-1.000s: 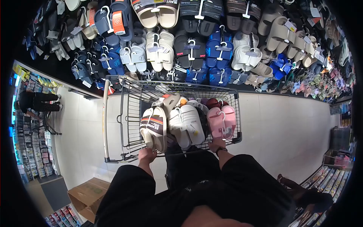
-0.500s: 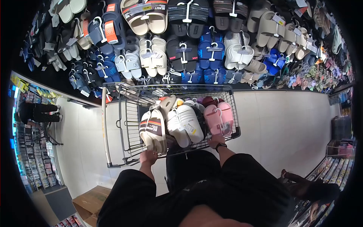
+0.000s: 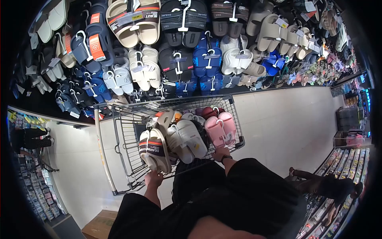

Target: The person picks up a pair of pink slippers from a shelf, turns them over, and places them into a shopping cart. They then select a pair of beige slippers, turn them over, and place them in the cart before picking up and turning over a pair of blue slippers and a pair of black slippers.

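A wire shopping cart (image 3: pixel 238 131) stands sideways in front of me with several pairs of slide sandals in it. My left hand (image 3: pixel 153 178) is closed on the near rim, right below the beige slides (image 3: pixel 154 150) with a dark striped strap. Farther right along that rim, my right hand (image 3: pixel 221 153), a dark band at its wrist, is also closed, just under the pink slides (image 3: pixel 221 128). White slides (image 3: pixel 188 139) lie between the two, with dark red slides (image 3: pixel 211 111) behind the pink pair. My fingertips are partly hidden at the rim.
A wall display of hanging slides (image 3: pixel 177 63) runs along the far side. One person (image 3: pixel 332 187) is by the shelves (image 3: pixel 346 163) at right, another (image 3: pixel 34 138) at far left. A cardboard box (image 3: pixel 100 225) sits on the floor at lower left.
The view has shifted, so the cart and both hands appear lower and farther left. Both hands keep their places on the rim. The person at right shows more fully.
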Available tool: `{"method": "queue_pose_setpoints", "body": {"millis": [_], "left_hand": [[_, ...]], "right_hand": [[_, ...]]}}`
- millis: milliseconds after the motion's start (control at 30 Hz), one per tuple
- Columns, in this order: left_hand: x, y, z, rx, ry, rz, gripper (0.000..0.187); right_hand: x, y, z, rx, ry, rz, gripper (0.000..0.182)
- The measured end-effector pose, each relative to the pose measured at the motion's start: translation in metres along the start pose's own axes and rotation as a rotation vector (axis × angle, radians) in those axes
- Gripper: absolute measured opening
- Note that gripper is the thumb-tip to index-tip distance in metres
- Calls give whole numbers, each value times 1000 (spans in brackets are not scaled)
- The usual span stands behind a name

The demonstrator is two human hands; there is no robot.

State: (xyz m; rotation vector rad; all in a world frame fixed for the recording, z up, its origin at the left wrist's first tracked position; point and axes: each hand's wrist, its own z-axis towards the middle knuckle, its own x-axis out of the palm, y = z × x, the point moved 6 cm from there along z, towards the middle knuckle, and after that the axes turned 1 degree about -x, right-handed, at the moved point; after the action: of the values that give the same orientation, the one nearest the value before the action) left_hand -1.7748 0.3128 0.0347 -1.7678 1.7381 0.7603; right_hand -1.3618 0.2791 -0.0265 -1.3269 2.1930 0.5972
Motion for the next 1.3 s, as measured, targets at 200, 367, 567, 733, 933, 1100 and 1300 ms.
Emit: {"method": "queue_pose_setpoints", "body": {"millis": [200,367,567,733,933,1100,1300], "left_hand": [[16,3,8,-6,98,-10,41],[27,-5,7,-15,95,-41,43],[56,-34,6,57,90,24,46],[71,-75,-9,83,86,-64,47],[104,-118,-18,34,125,-41,50],[121,-152,-32,-34,79,-60,50],[105,-200,-57,-8,74,-96,46]], "right_hand": [[0,-1,4,-16,-10,-43,42],[5,-14,9,-5,16,-56,42],[7,-52,22,-57,10,-102,44],[-5,-91,27,-105,-11,-173,44],[-17,-142,30,-121,-3,-181,45],[-22,-184,29,-112,-27,-174,47],[-13,-226,31,-101,1,-164,46]]}}
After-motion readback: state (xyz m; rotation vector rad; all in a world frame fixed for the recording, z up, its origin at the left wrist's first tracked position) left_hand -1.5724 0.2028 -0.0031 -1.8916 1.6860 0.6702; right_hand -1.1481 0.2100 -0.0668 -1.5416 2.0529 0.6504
